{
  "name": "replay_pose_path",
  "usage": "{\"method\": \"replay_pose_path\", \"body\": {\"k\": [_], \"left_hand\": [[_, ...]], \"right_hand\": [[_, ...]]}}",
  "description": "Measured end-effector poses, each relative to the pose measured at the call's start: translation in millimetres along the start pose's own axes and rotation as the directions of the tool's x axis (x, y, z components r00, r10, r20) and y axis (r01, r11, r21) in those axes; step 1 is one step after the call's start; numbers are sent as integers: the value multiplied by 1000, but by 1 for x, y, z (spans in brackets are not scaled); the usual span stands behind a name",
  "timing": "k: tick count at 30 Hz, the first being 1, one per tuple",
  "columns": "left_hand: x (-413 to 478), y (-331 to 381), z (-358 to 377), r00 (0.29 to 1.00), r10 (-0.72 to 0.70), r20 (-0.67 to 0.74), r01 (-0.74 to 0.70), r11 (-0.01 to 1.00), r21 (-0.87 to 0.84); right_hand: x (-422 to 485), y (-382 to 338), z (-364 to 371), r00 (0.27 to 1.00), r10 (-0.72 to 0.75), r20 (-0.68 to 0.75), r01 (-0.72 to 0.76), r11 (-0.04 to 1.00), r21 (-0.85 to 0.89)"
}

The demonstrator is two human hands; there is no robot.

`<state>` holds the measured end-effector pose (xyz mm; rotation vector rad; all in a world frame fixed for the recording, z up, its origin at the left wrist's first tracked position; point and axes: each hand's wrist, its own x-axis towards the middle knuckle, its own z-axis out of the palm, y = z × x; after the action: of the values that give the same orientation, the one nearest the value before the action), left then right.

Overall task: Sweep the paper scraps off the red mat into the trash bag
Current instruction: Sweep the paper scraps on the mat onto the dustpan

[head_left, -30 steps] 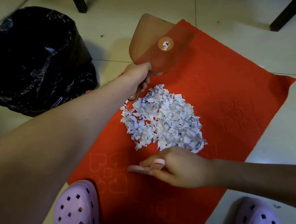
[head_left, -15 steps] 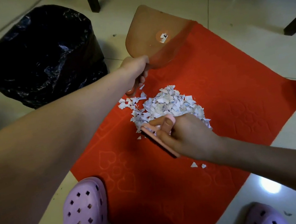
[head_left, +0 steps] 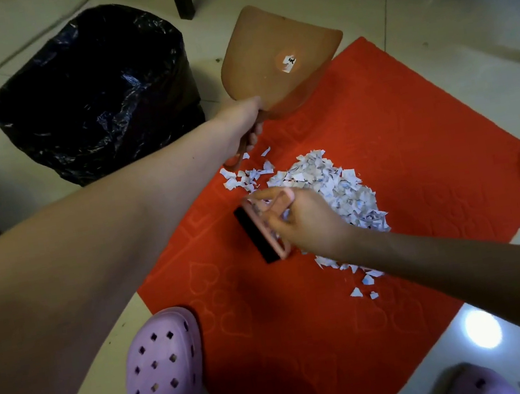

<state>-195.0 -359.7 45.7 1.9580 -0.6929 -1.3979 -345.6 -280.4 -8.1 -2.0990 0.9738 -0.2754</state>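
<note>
Watching the paper scraps (head_left: 334,185) heaped on the red mat (head_left: 412,140), I have my right hand (head_left: 309,223) grasping the brush (head_left: 257,234) at the pile's near-left edge, and my left hand (head_left: 242,122) gripping the dustpan (head_left: 278,59) beyond it. Should the pan's lip ride high, I judge scraps slip under; strays by my right forearm (head_left: 448,270) could be missed.

At ten o'clock I see the trash bag (head_left: 94,93) as thin black plastic, crinkled and glossy, and at twelve the dustpan (head_left: 273,70) as smooth, slightly see-through brown plastic with a paper sticker (head_left: 287,63). The red mat (head_left: 377,132) is matt cloth pressed with raised hearts. The paper scraps (head_left: 328,186) on it are torn, dull white paper, and the brush (head_left: 265,233) is pink plastic with a black strip that may be bristles. At seven the lilac clog (head_left: 162,363) is matt and smooth, and at five the pale floor tiles (head_left: 481,329) shine.
</note>
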Motion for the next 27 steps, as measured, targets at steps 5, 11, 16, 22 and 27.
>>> {"method": "replay_pose_path", "body": {"k": [5,11,16,22,27], "left_hand": [[-3,0,-5,1000,2,-3,-2,1000,-16],[-4,4,-12,999,6,-40,-8,999,-40],[-4,9,-18,998,19,-61,-22,999,-46],[-3,13,-28,998,18,-63,-22,997,-77],[-1,15,-37,996,47,-74,-54,993,-107]], "right_hand": [[-17,7,-35,984,85,-155,-80,996,37],[-12,-11,-47,957,195,-214,-102,918,383],[19,-7,-42,960,247,-131,-127,804,581],[55,7,-18,966,185,-179,-59,835,547],[80,-2,4,968,166,-188,-38,838,545]]}}
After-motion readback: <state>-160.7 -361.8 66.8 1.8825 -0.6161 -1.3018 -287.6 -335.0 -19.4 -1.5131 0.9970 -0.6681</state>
